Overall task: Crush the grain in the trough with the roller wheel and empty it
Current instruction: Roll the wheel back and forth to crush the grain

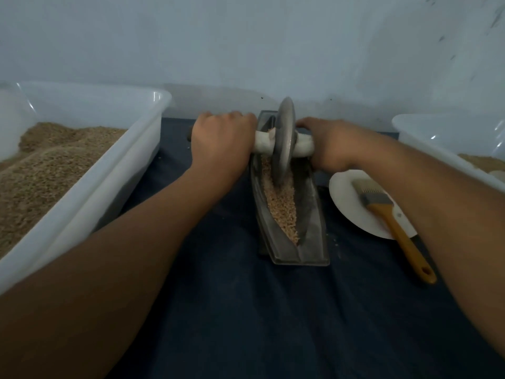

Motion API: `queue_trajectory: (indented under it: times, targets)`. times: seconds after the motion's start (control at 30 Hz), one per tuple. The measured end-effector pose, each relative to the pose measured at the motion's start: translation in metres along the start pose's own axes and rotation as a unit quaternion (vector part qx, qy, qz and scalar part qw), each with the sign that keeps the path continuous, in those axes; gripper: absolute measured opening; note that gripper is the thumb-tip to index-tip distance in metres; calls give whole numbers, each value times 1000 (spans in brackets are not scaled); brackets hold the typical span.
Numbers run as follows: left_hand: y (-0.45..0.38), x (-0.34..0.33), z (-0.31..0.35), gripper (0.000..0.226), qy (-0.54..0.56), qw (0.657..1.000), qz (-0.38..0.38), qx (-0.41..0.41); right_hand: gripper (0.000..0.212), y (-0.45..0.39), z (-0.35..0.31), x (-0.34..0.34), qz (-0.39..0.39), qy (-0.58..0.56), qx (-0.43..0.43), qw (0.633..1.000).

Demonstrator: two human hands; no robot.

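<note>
Dark blue cloth covers the surface beneath a pale blue-grey wall.

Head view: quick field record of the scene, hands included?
left hand: grips the axle left of the wheel
right hand: grips the axle right of the wheel
roller wheel: upright in the trough, toward its far end
trough: metal, on dark cloth, lengthwise away from the person
grain: tan, along the trough bottom
left bin: white, holds brown grain
plate: white, right of trough
brush: lies across the plate
</note>
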State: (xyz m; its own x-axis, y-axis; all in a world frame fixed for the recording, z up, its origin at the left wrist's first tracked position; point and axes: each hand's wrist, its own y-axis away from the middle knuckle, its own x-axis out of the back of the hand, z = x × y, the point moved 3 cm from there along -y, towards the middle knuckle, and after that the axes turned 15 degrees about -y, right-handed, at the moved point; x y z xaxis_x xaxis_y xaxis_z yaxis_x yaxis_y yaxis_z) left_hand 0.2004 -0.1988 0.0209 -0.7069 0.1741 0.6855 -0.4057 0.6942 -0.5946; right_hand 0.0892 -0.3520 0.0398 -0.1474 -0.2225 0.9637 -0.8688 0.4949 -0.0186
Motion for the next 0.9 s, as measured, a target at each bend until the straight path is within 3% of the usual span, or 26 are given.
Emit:
queue_trajectory:
  times: [0.1, 0.4, 0.63, 0.9]
  targets:
    - [-5, -5, 0, 8, 11, 1000, -2, -2, 91, -9, -3, 5, -43, -11, -2, 999]
    - [-18, -10, -1, 15, 2, 999, 35, 10, 92, -24, 2, 9, -76, -43, 7, 996]
    - [-10, -4, -1, 6, -3, 999, 32, 16, 89, -16, 5, 2, -8, -41, 18, 999]
    - [12, 8, 0, 9, 7, 999, 21, 24, 79, 13, 1, -7, 136, 21, 27, 990]
